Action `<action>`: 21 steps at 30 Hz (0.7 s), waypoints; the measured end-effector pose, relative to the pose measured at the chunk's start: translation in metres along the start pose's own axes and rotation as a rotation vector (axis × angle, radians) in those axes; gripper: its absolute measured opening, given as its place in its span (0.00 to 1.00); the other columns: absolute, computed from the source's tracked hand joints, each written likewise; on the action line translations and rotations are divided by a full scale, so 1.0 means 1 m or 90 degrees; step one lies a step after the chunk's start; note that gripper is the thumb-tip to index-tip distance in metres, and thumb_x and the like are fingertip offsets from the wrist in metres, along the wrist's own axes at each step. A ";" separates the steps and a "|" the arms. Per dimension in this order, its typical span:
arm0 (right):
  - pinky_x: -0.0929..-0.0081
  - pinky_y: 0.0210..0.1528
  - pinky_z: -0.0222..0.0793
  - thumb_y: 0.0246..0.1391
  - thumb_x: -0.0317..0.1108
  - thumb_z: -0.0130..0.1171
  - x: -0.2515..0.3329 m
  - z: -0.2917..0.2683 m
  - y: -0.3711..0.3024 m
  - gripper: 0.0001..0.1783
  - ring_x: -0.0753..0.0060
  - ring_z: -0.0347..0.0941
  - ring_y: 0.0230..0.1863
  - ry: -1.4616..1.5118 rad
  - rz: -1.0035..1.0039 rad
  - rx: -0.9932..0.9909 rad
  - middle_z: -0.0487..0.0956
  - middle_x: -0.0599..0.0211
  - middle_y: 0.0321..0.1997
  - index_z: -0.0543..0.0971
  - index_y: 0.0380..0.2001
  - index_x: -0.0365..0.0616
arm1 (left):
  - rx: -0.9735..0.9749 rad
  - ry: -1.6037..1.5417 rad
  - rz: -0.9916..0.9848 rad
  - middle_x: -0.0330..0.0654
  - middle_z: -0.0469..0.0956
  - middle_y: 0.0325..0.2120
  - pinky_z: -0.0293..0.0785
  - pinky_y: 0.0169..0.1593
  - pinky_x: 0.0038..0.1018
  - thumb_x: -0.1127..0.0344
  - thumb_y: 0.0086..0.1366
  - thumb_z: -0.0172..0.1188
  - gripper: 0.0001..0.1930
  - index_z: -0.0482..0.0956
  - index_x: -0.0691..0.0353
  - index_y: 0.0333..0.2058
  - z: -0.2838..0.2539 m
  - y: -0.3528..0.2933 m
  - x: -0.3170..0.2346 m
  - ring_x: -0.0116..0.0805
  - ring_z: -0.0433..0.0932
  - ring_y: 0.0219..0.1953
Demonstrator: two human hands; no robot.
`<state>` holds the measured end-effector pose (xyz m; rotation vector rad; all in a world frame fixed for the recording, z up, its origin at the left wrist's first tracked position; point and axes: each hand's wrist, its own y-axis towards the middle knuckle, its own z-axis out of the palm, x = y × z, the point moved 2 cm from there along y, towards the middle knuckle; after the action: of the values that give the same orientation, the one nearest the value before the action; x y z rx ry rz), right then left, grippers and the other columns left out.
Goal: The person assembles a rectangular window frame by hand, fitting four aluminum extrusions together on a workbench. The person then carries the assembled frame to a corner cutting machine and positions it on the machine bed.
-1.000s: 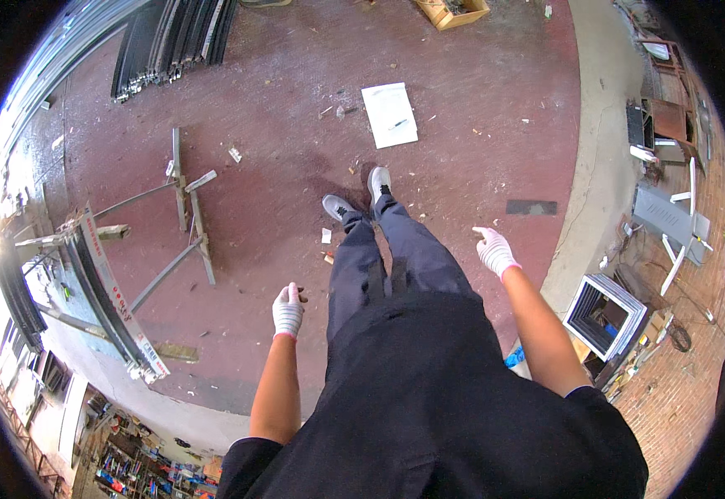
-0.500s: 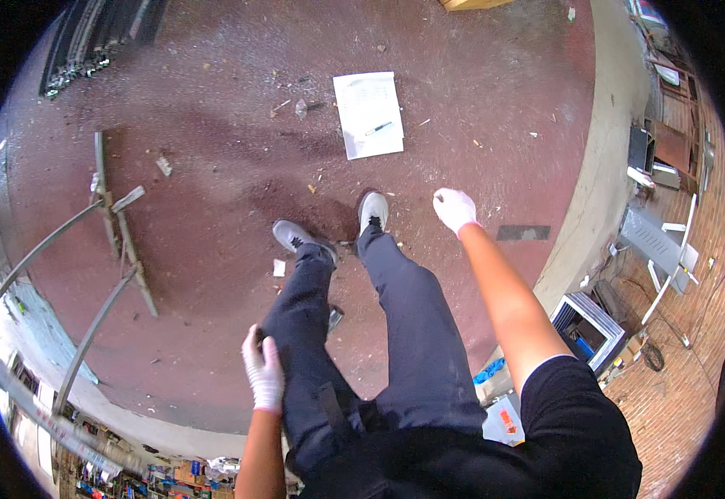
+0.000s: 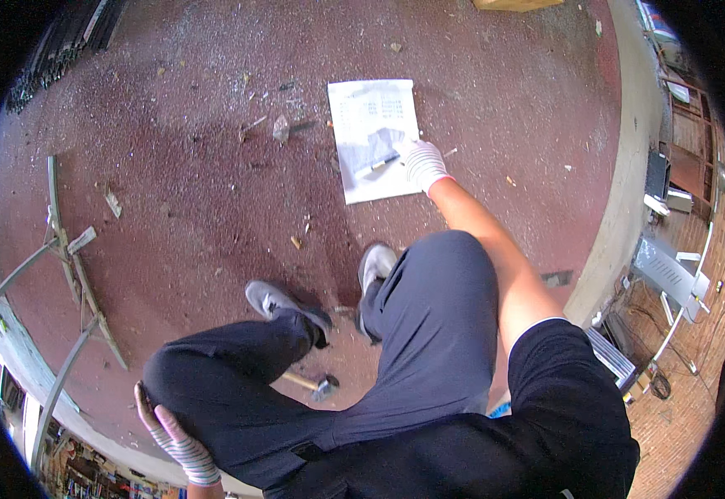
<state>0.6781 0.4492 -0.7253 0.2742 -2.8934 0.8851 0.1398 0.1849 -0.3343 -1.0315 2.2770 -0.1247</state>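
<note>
My right hand, in a white striped glove, is at the right edge of a white printed sheet on the floor. Its fingertips are beside the upper end of a pen that lies slantwise on the paper; whether they grip it cannot be made out. My left hand, gloved alike, rests against the outer side of my bent left knee. Its fingers are stretched out, thumb apart, and nothing is in it.
Behind my feet lies a hammer, partly hidden by my leg. A bent metal frame is on the left, dark bars at the far left. A wooden box sits at the far edge. Metal panels lie rightward.
I have crouched lower, and my knees are bent. My right hand has moved forward to the paper and pen. My left hand has shifted left along with the knee. The hammer has come into view.
</note>
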 end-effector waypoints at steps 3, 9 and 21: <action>0.53 0.46 0.79 0.61 0.35 0.55 0.009 -0.001 0.020 0.15 0.49 0.83 0.41 0.052 -0.061 -0.092 0.85 0.50 0.41 0.84 0.47 0.44 | -0.063 -0.035 0.028 0.50 0.63 0.70 0.50 0.75 0.41 0.50 0.79 0.46 0.31 0.61 0.62 0.72 0.022 0.007 0.005 0.45 0.60 0.71; 0.58 0.44 0.79 0.58 0.37 0.61 0.011 -0.039 0.029 0.13 0.51 0.84 0.40 0.235 -0.020 -0.093 0.85 0.51 0.40 0.83 0.43 0.42 | -0.136 -0.022 0.058 0.49 0.61 0.71 0.50 0.75 0.40 0.51 0.79 0.46 0.31 0.60 0.65 0.72 0.034 -0.002 0.004 0.44 0.61 0.71; 0.71 0.40 0.76 0.59 0.34 0.62 0.035 -0.004 0.059 0.06 0.72 0.78 0.35 0.671 -0.060 -0.193 0.82 0.66 0.32 0.81 0.35 0.45 | -0.143 0.006 0.051 0.49 0.63 0.70 0.51 0.75 0.40 0.52 0.79 0.47 0.30 0.61 0.65 0.71 0.042 -0.009 -0.018 0.44 0.61 0.70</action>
<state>0.6322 0.4943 -0.7488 -0.0804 -1.9507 0.3653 0.1792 0.1980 -0.3559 -1.0496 2.3765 0.1631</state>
